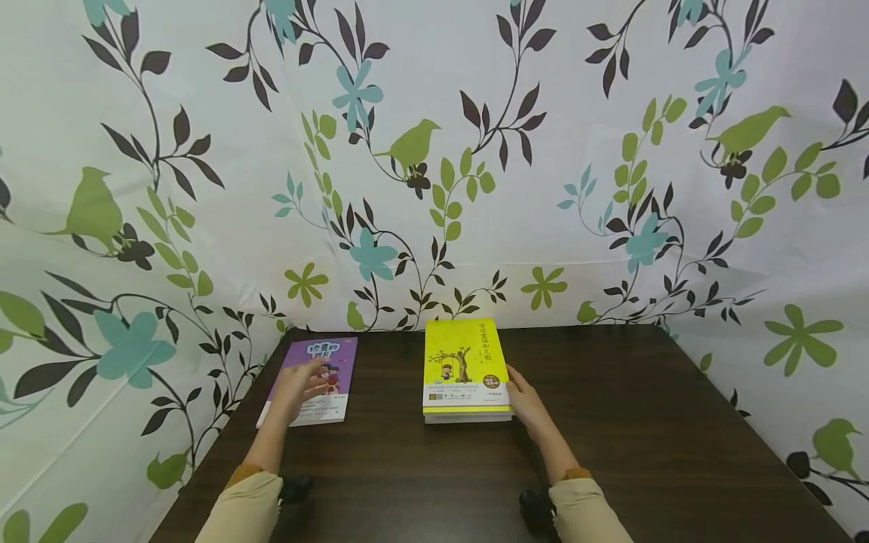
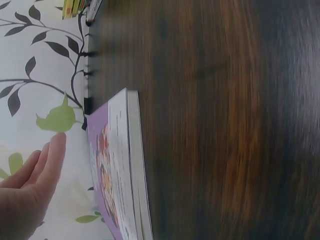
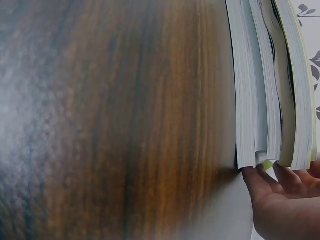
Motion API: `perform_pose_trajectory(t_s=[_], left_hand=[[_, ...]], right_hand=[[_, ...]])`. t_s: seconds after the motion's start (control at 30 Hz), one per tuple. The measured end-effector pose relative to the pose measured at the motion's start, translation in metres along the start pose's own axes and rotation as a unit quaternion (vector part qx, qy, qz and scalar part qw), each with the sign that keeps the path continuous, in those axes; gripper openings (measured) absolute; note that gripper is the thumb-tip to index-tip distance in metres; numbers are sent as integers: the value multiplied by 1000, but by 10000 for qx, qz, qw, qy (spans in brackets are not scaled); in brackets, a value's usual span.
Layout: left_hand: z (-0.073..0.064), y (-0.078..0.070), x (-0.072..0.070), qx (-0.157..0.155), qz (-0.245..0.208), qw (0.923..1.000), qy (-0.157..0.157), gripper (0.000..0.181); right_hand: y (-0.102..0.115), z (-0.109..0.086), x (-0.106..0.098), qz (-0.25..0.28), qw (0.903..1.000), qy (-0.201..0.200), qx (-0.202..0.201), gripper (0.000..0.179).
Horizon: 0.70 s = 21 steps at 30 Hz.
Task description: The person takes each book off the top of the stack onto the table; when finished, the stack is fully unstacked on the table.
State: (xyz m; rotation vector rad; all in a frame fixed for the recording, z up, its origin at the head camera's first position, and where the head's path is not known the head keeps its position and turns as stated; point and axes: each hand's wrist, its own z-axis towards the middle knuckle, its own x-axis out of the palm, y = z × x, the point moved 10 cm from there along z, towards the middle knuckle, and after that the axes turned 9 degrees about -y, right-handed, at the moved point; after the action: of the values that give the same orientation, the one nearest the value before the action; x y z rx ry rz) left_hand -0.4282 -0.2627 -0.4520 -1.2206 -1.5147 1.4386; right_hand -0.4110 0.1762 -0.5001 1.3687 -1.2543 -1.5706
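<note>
A stack of books (image 1: 465,362) lies on the dark table, with a yellow cover showing a tree and a child on a swing. At the stack's right side is my right hand (image 1: 526,400); in the right wrist view its fingertips touch the edges of several books (image 3: 272,100). Further left lies a purple-and-white book (image 1: 333,403), and the left wrist view shows two layers along its edge (image 2: 134,165). My left hand (image 1: 296,388) hovers above that book, fingers extended and holding nothing.
Brown wood-grain tabletop (image 1: 407,483) surrounds both book piles. A white cloth (image 1: 475,226) printed with leaves, birds and flowers stands behind the table and along its sides. Both piles lie near the table's far edge.
</note>
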Motion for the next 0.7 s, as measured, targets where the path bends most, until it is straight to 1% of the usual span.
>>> perform_pose_trajectory(t_s=[0.1, 0.23, 0.4, 0.47, 0.53, 0.7], left_hand=[[-3, 0, 6, 34, 25, 10000, -36, 54], [-6, 2, 21, 94, 117, 9998, 100, 62], [-11, 3, 42, 54, -144, 9994, 315, 69], [-13, 3, 48, 19, -244, 9992, 330, 70], [-14, 3, 54, 53, -291, 9988, 382, 71], [-16, 0, 67, 255, -293, 9980, 508, 66]], right_hand=[[0, 0, 0, -17, 10000, 3, 28, 53], [1, 0, 0, 10, 10000, 4, 44, 52], [3, -1, 1, 64, 10000, 11, 17, 52], [4, -2, 0, 67, 10000, 12, 9, 52], [5, -3, 0, 57, 10000, 11, -10, 52], [4, -3, -1, 23, 10000, -32, 76, 51]])
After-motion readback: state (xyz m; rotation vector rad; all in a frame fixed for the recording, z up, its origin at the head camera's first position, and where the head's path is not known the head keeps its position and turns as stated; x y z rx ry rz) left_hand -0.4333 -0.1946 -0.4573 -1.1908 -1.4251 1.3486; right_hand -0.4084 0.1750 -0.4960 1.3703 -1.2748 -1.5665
